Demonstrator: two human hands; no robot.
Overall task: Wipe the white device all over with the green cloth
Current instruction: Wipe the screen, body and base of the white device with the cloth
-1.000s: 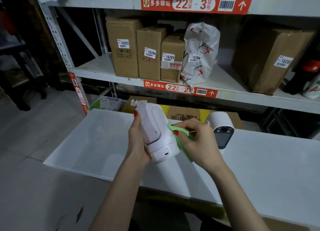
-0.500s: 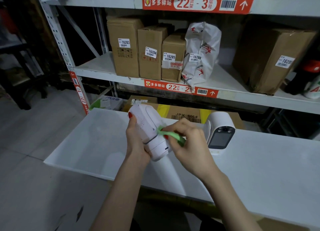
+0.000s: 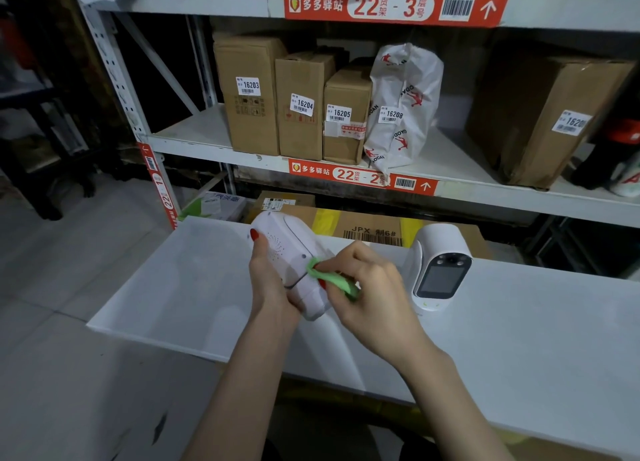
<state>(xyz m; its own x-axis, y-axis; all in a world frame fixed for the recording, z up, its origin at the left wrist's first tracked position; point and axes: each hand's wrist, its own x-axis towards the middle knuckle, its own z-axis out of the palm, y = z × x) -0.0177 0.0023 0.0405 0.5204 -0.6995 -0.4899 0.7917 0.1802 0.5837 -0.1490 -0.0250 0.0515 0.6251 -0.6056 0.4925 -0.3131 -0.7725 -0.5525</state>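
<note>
We see both bare forearms reach up from the lower edge and converge at mid-frame above the bench (image 3: 519, 339). Our left hand (image 3: 268, 287) is turned back toward us, fingers wrapped round the device (image 3: 291, 252), its thumb with a red nail laid along the upper side. Our right hand (image 3: 372, 292) sits just beside it, wrist bent, knuckles up, fingers curled and pinching the cloth (image 3: 332, 278) against the device's right side.

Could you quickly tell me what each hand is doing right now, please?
Left hand: grips the white device.
Right hand: pinches the green cloth against the device.
</note>
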